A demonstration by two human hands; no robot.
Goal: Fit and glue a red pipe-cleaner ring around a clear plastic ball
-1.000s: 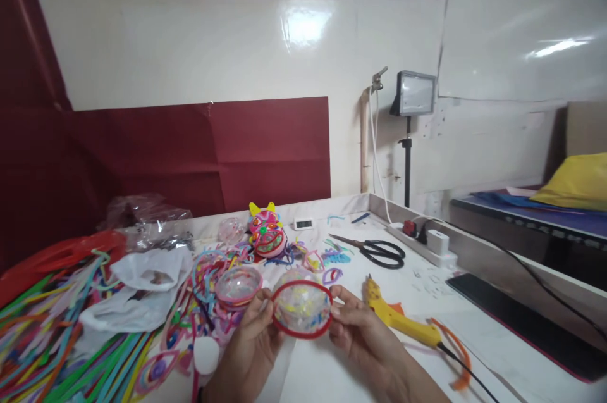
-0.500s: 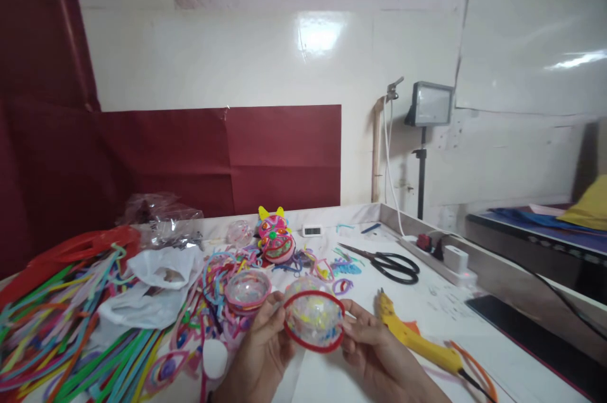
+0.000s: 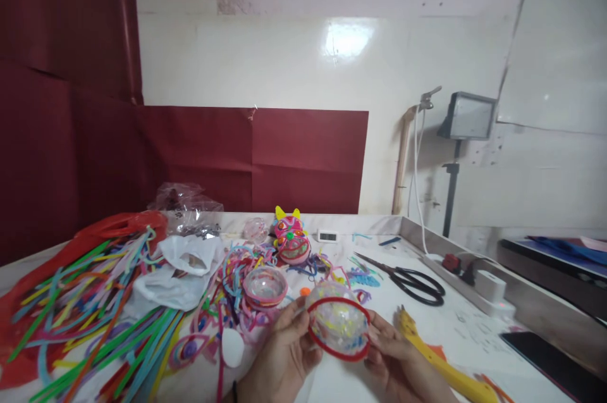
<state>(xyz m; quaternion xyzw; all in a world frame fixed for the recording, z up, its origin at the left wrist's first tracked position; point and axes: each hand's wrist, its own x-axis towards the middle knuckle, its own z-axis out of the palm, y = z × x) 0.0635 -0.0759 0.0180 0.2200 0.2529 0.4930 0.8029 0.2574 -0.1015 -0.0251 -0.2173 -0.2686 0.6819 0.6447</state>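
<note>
The left hand [image 3: 289, 346] pinches one side of a clear red-rimmed bowl [image 3: 339, 326] and the right hand [image 3: 398, 352] pinches the other, so it sits tilted between them above the counter [image 3: 334, 384]. Beyond the left hand stands a pink-rimmed bowl [image 3: 265, 287]; well to its left lie pipe cleaners [image 3: 107, 298]. Just right of the right hand is a yellow tool [image 3: 439, 362], with black scissors [image 3: 410, 283] farther beyond.

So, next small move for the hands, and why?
I'd probably turn the clear plastic half-shell slightly to check its red rim all round. The left hand and right hand hold it at opposite sides, covering parts of that rim, so those stretches can't be judged as held.
</note>
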